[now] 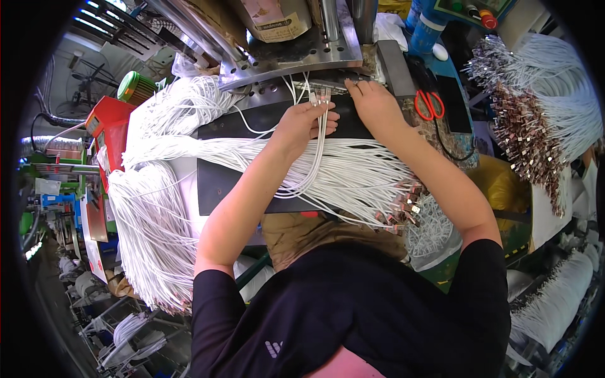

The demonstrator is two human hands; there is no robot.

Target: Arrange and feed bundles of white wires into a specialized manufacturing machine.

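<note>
My left hand (304,126) is closed on a few white cables (320,146), pinching them just below their connector ends. These ends (321,96) point away from me at the front of a metal machine plate. The cables bend down over a large bundle of white cables (252,153) lying across the black work surface. My right hand (377,108) is to the right of the connector ends, fingers stretched out with the tips on a narrow metal fixture (328,84). Its palm side is hidden. Brown-tipped connectors (403,205) end the bundle beneath my right forearm.
Above my hands stands a press with a thick metal plate (290,69) and upright posts. Red-handled scissors (429,105) lie at right. More cable bundles hang at left (151,233) and right (554,94). A clear bag (432,233) of small parts sits below my right forearm.
</note>
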